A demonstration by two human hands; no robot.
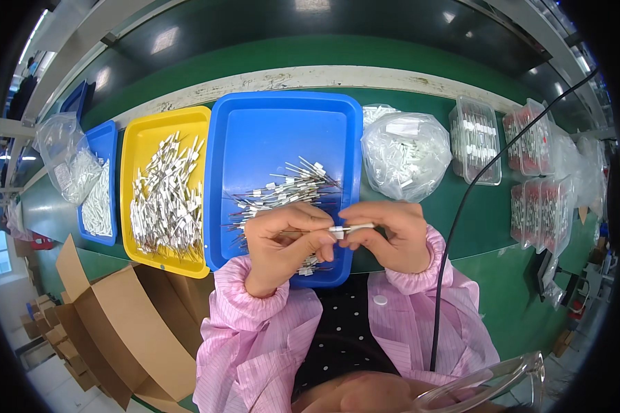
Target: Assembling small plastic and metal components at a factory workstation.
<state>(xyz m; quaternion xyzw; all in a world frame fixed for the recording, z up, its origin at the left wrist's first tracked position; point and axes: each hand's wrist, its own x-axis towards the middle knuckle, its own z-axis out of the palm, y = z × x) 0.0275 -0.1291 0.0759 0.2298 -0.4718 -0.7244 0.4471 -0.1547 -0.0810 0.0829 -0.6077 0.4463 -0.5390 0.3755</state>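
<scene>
My left hand and my right hand meet over the near right part of the large blue tray. Between them they pinch a small white part with thin wire leads. The left thumb and forefinger grip one lead, and the right fingertips close on its other end, where a slim white piece sticks out. Beneath my hands, a loose heap of similar white parts with wire leads lies in the blue tray, partly hidden by the left hand.
Left of it, a yellow tray holds many such parts. Beyond stand a smaller blue tray of white tubes and a plastic bag. At right are a clear bag and clear boxes. A black cable hangs nearby. An open carton sits lower left.
</scene>
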